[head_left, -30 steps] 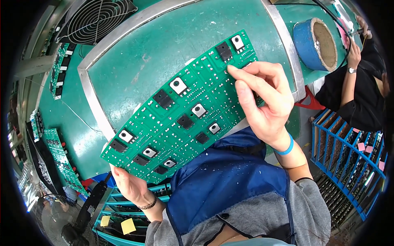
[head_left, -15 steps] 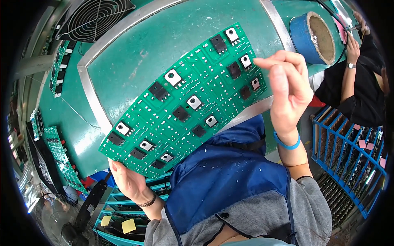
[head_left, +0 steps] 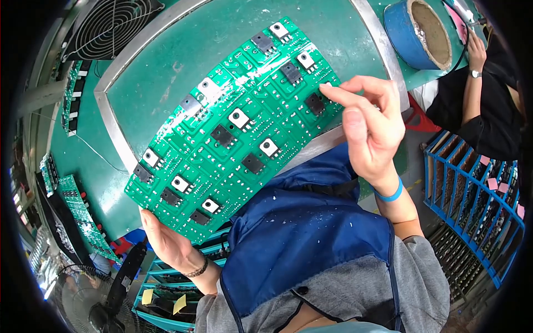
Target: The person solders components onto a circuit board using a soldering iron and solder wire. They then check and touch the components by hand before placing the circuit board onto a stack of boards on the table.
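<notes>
So from the head cam I've got the long green circuit board held up over the green-topped bench, running diagonally from low on my left to high on my right. It's covered in rows of black and silver-tabbed transistors.

My left hand has the lower end. The palm sits under the bottom edge of the board and the fingers go behind it, so I can't really see how tight they're curled, but that end is clearly resting in the hand. There's a dark bracelet on that wrist.

My right hand is at the upper end. The fingers are loosely bent, not spread wide, and the index fingertip is touching the board's right edge, right beside one of the black transistors. The thumb sits just below that, pinched near the index. Whether it's actually gripping the edge or only pressing on it, I can't tell. Blue wristband just below the hand.

Past my right fingers, up and away, there's a big roll of blue tape on the bench. Another person in a black sleeve is working well off to that side, with a blue wire rack below them. Off beyond my left fingers there's a fan grille and more green boards stacked along the bench edge.
</notes>
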Demonstrator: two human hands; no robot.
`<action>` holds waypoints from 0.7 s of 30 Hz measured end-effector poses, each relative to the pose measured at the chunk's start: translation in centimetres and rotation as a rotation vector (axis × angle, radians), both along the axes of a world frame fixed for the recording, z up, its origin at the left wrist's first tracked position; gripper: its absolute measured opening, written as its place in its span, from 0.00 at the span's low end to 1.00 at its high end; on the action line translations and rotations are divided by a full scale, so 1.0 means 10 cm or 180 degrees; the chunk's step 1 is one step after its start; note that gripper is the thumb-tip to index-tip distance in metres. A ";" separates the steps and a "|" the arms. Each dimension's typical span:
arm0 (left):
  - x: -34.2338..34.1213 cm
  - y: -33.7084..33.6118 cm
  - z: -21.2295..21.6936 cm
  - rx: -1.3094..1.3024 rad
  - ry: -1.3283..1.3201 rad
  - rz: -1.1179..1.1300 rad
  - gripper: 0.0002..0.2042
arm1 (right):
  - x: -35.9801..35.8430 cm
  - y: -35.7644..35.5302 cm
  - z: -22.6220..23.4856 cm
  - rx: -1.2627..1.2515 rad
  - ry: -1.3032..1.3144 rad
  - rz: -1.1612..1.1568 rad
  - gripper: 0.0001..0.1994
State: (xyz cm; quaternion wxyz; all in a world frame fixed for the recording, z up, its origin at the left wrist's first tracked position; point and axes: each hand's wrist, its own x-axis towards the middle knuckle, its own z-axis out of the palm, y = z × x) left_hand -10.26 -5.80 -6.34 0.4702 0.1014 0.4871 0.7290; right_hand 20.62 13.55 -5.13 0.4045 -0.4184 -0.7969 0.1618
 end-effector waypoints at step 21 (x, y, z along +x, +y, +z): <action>0.01 0.03 0.03 -0.0007 0.0009 -0.0148 0.22 | -0.14 0.09 -0.12 0.0054 -0.0151 -0.0265 0.10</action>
